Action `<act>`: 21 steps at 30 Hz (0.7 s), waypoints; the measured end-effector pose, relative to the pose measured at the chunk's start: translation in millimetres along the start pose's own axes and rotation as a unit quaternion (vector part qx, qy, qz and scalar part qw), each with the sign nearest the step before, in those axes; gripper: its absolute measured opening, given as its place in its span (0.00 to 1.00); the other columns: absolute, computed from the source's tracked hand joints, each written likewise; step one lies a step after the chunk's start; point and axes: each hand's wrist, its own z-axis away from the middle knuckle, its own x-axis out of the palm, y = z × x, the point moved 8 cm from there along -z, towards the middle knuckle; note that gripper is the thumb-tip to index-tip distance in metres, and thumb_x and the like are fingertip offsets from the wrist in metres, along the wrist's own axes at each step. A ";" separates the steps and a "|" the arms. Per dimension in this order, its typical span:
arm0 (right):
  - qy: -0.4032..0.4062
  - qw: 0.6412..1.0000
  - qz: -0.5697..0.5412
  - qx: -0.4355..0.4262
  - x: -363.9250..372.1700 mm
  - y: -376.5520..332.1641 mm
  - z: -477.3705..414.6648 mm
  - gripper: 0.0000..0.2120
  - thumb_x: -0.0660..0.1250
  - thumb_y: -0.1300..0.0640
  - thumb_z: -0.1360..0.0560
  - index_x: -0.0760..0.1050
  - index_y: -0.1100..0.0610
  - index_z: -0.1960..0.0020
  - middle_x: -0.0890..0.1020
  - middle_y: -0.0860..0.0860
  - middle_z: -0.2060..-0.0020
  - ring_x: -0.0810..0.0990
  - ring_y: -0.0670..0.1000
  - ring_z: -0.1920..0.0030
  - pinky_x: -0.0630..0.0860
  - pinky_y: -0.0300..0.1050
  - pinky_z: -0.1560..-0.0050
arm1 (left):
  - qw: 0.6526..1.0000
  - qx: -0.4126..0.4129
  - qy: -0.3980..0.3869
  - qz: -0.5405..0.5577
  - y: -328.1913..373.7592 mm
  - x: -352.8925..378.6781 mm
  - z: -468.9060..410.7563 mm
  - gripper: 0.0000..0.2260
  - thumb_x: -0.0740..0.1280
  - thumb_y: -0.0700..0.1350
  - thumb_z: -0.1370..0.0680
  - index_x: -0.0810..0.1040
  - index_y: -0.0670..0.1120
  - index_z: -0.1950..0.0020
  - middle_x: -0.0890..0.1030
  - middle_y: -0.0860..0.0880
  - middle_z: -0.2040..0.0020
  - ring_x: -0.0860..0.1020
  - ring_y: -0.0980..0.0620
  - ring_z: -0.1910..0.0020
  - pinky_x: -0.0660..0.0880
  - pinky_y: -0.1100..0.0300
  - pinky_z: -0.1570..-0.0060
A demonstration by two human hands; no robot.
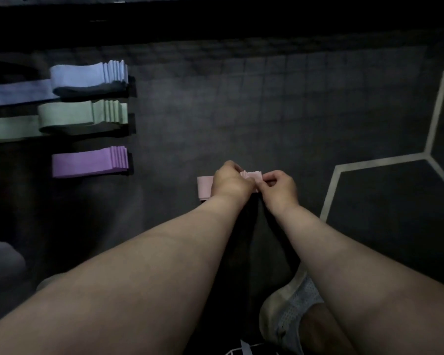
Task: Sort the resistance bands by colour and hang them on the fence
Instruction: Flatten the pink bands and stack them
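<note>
Left hand (231, 181), right hand (280, 188) pinch pink bands (205, 187) edgewise (floor (241, 111) around).

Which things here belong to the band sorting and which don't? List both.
Job: blue bands, green bands, purple bands, pink bands, left hand, right hand, wire grid.
Lying about: shoe, floor line.
</note>
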 end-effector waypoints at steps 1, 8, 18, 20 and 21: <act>-0.001 1.000 -0.010 0.000 0.3 1.2 0.4 0.04 0.72 0.59 0.25 0.77 0.55 0.56 0.79 0.46 0.65 0.77 0.44 0.65 0.72 0.37 0.63 | 1.000 0.000 -0.001 -0.003 1.1 2.9 -0.4 0.10 0.72 0.47 0.26 0.72 0.50 0.50 0.79 0.50 0.50 0.77 0.50 0.54 0.72 0.62 0.55; -0.025 0.995 -0.088 0.037 2.7 12.5 -2.0 0.05 0.73 0.58 0.26 0.81 0.53 0.60 0.85 0.51 0.62 0.82 0.49 0.61 0.79 0.45 0.56 | 1.000 -0.007 -0.018 0.000 4.6 14.1 -0.6 0.13 0.67 0.55 0.23 0.79 0.47 0.45 0.83 0.47 0.45 0.80 0.47 0.45 0.75 0.59 0.46; -0.029 0.999 0.015 -0.010 5.9 1.8 4.9 0.19 0.77 0.45 0.31 0.77 0.56 0.49 0.83 0.49 0.55 0.81 0.48 0.55 0.77 0.42 0.53 | 0.988 -0.089 -0.024 0.122 -24.6 13.0 -17.8 0.14 0.57 0.47 0.35 0.74 0.47 0.53 0.83 0.41 0.53 0.83 0.39 0.53 0.81 0.46 0.50; -0.024 0.999 0.037 -0.004 10.7 2.1 4.8 0.25 0.80 0.46 0.34 0.74 0.56 0.44 0.82 0.52 0.50 0.82 0.51 0.51 0.79 0.46 0.48 | 0.990 -0.082 -0.043 0.103 -18.8 7.0 -13.4 0.11 0.62 0.43 0.29 0.76 0.41 0.50 0.83 0.42 0.54 0.83 0.42 0.55 0.82 0.46 0.52; -0.022 0.999 0.041 0.002 12.0 1.8 3.2 0.27 0.80 0.48 0.34 0.73 0.57 0.42 0.82 0.53 0.48 0.81 0.52 0.50 0.78 0.47 0.46 | 0.991 -0.076 -0.038 0.100 -14.2 -1.1 -6.6 0.09 0.63 0.42 0.28 0.77 0.42 0.50 0.83 0.44 0.53 0.83 0.44 0.55 0.82 0.49 0.51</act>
